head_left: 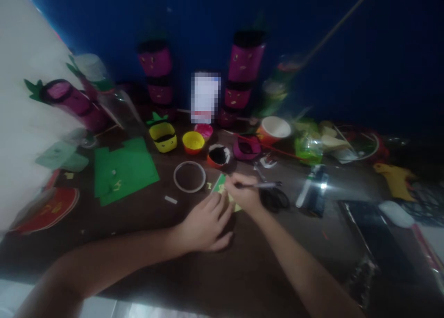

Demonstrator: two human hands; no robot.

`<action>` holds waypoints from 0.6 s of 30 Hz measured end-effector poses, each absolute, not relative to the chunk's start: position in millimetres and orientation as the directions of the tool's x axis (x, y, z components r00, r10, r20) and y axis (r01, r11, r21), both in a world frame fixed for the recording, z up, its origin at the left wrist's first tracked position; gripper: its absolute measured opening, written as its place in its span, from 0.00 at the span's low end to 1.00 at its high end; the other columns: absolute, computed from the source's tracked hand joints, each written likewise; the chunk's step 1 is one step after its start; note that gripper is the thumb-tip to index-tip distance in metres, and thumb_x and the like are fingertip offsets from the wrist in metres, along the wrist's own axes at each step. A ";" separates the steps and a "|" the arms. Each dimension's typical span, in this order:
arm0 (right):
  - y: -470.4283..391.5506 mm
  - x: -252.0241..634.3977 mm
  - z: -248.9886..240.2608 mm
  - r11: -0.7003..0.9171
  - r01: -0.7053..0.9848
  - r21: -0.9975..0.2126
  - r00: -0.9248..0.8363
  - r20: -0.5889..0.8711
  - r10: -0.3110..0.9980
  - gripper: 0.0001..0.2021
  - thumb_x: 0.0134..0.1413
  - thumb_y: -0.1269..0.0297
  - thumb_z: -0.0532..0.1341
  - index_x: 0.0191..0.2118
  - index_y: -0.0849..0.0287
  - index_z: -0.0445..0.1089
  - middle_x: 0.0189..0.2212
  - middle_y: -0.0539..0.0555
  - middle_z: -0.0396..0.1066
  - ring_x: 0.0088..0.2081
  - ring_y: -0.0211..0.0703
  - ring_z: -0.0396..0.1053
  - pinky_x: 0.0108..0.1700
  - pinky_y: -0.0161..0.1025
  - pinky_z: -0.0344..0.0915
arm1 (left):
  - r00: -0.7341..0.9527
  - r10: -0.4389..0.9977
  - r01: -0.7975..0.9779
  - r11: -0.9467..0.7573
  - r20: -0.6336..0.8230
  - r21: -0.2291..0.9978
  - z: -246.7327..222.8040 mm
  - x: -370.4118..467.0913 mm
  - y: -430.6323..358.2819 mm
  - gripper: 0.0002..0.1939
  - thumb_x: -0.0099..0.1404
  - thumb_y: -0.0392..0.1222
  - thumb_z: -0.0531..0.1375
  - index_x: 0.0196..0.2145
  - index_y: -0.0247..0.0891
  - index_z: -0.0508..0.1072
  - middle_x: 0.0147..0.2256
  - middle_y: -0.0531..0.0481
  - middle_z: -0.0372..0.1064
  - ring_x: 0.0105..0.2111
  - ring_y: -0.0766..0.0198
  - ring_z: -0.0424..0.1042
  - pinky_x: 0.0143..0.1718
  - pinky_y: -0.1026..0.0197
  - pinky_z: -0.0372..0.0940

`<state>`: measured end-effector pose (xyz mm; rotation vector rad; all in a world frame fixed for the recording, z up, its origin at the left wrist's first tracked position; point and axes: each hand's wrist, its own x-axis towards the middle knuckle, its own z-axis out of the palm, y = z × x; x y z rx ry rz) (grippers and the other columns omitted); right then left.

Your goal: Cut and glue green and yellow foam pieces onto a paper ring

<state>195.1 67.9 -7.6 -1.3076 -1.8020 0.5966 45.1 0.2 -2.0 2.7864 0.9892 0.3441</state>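
My right hand (pixel 245 192) is closed around a dark pen (pixel 266 185), whose rear end points to the right. The pen's tip is hidden by my fingers. Beneath both hands lies a small green and pale yellow piece of paper (pixel 219 182). My left hand (pixel 203 223) rests on it with its fingers stretched out flat, holding nothing. Tiny yellow scraps (pixel 209 186) are just left of the paper. Black-handled scissors (pixel 275 200) lie right of my right hand. A clear ring, like a tape roll (pixel 189 176), is at the upper left of my hands.
Green sheets (pixel 126 172) lie at left, near a red fan-shaped item (pixel 52 209). Small cut cups, one yellow (pixel 163 137), stand behind my hands. Tall purple containers (pixel 245 64) line the blue wall. At right are a dark tablet-like slab (pixel 378 235) and a yellow glue gun (pixel 395 179).
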 end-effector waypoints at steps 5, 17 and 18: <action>67.9 197.8 -4.8 0.242 0.457 -0.856 0.043 0.294 0.955 0.20 0.50 0.64 0.57 0.12 0.59 0.54 0.10 0.43 0.52 0.16 0.30 0.51 0.21 0.31 0.52 | 0.760 0.632 0.595 -0.771 0.154 0.226 -0.6 44.7 1.1 0.33 0.64 0.53 0.47 0.57 0.22 0.56 0.53 0.26 0.58 0.55 0.41 0.58 0.55 0.46 0.54; 67.1 243.4 33.1 0.491 0.692 -0.529 -0.208 0.506 0.837 0.08 0.55 0.68 0.54 0.39 0.60 0.68 0.28 0.54 0.71 0.30 0.40 0.68 0.35 0.38 0.66 | 0.740 0.645 0.600 -0.761 0.191 0.245 -0.8 41.6 1.8 0.29 0.64 0.48 0.49 0.57 0.27 0.56 0.55 0.30 0.57 0.53 0.44 0.58 0.54 0.45 0.55; 64.0 249.5 33.1 0.552 0.728 -0.406 -0.329 0.499 0.802 0.08 0.55 0.69 0.53 0.39 0.61 0.69 0.30 0.56 0.71 0.32 0.42 0.68 0.37 0.39 0.66 | 0.736 0.645 0.600 -0.762 0.204 0.245 -0.9 41.5 2.2 0.28 0.64 0.47 0.50 0.57 0.28 0.57 0.55 0.31 0.58 0.53 0.45 0.59 0.54 0.44 0.55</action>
